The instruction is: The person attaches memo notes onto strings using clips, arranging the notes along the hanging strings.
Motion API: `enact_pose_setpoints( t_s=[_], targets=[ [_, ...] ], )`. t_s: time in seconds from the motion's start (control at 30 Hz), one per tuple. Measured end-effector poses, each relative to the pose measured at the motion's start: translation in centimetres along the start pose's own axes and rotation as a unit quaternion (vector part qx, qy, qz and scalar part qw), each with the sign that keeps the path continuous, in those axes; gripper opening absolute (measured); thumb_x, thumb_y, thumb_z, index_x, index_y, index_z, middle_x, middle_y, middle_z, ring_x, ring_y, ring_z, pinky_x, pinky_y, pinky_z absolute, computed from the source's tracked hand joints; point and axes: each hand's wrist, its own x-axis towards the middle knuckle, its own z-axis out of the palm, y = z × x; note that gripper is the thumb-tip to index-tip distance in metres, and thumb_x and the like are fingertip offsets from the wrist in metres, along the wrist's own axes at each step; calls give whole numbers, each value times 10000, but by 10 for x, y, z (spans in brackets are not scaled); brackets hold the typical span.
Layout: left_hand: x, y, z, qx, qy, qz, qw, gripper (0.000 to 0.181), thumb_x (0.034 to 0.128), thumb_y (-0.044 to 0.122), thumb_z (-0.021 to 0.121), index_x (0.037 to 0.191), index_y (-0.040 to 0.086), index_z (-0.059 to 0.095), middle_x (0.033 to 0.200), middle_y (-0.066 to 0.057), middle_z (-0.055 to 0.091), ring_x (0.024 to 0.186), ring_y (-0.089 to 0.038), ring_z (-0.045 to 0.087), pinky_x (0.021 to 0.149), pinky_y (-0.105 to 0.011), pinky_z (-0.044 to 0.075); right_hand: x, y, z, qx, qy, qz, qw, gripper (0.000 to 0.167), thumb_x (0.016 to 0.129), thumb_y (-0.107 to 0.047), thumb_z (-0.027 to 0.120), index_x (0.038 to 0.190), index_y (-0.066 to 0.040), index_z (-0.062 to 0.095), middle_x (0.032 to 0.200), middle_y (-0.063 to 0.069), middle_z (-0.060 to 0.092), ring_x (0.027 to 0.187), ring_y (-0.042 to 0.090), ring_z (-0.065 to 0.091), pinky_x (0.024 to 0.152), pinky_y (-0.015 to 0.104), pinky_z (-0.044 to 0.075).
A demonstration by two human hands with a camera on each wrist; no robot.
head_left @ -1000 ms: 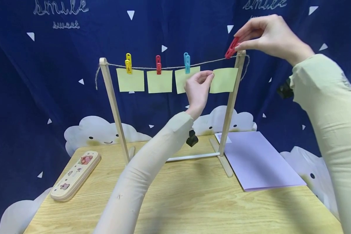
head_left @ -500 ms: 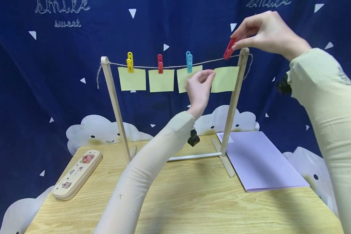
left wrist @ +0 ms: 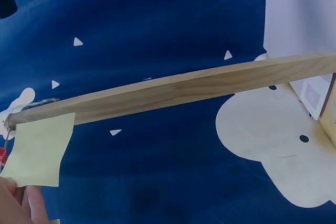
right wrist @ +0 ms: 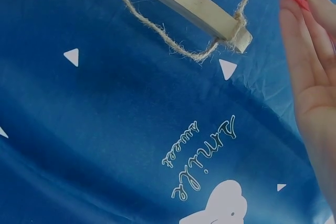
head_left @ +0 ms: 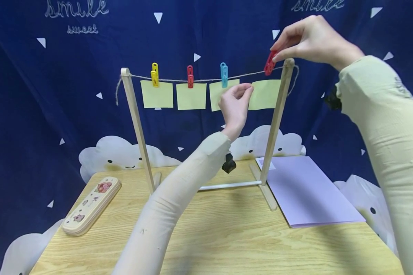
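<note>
My left hand pinches the upper left corner of a pale yellow paper sheet. That sheet hangs just below the twine beside the right wooden post; in the left wrist view the paper bends slightly. Above it, my right hand pinches a red clothespin by its handle end, its lower end at the twine. Whether its jaws straddle the twine cannot be made out. Further left, a blue clothespin, a red clothespin and a yellow clothespin each hold a similar sheet on the twine.
The twine runs between the left post and the right post of a wooden stand. A purple folder lies right of the stand on the wooden table. A decorated pencil case lies at the left. A dark blue curtain hangs behind.
My right hand has brought the red clothespin slightly left and down, so its lower end overlaps the twine. My left hand keeps the sheet nearly still. The head view shifts slightly.
</note>
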Motion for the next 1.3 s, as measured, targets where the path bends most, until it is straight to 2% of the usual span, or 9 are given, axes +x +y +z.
enact_pose_setpoints(
  t_s=[0.13, 0.43, 0.67, 0.97, 1.3],
  targets=[
    [1, -1, 0, 95, 70, 0, 9999, 141, 922, 177, 709, 1009, 83, 769, 1004, -37, 789, 876, -71, 743, 665, -86, 498, 2, -2, 0, 87, -67, -19, 9999, 253, 883, -214, 750, 1063, -36, 727, 781, -289, 639, 772, -7, 623, 757, -30, 440],
    [2, -1, 1, 129, 165, -54, 9998, 136, 919, 183, 713, 1001, 92, 772, 995, -27, 790, 866, -67, 744, 660, -87, 493, 5, -6, 2, -71, -183, -66, 9998, 264, 890, -194, 743, 1089, -22, 728, 764, -316, 616, 757, -27, 609, 743, -36, 434],
    [2, -1, 3, 182, 272, 24, 9995, 142, 913, 191, 721, 1001, 93, 774, 986, -26, 791, 854, -69, 745, 648, -79, 476, 6, -7, 5, -221, -207, -38, 9995, 273, 889, -236, 742, 1090, -51, 738, 788, -318, 623, 791, 37, 613, 751, -17, 447],
    [0, 0, 2, -37, 264, 17, 9996, 159, 922, 190, 711, 1021, 78, 765, 1019, -47, 786, 885, -98, 746, 666, -81, 489, 8, -8, 8, -473, -292, -59, 9984, 273, 892, -261, 736, 1101, -84, 745, 801, -323, 622, 804, -25, 620, 814, 35, 487],
    [1, 1, 3, -8, 332, 52, 9994, 148, 919, 187, 715, 1013, 87, 770, 1015, -34, 787, 875, -79, 748, 666, -88, 499, 8, -9, 9, -405, -475, -10, 9980, 265, 900, -238, 729, 1109, -76, 738, 777, -293, 638, 787, -29, 627, 750, -14, 449]
  ],
)
